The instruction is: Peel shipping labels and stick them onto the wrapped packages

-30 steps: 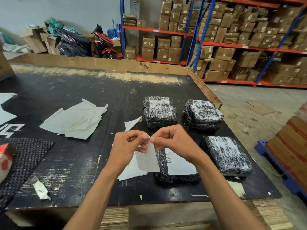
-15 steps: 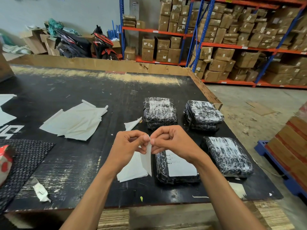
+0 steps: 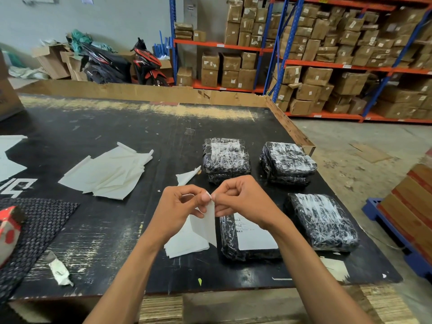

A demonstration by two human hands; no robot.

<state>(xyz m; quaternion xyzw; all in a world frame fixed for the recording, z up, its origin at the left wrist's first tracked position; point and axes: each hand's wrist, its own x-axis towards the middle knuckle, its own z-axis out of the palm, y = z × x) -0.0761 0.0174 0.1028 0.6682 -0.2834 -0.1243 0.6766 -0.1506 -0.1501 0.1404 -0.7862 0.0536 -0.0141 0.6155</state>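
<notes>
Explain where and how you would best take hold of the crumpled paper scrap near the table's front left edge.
Pinch the crumpled scrap across its narrow middle, coming straight down from above. It lies flat and long on the table, apart from other things, so no edge probably lifts for a side approach.

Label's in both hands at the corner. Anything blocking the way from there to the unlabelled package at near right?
Nothing visible. The label, pinched by left hand and right hand, hangs above the table; the near-right package lies uncovered, past the labelled package.
</notes>
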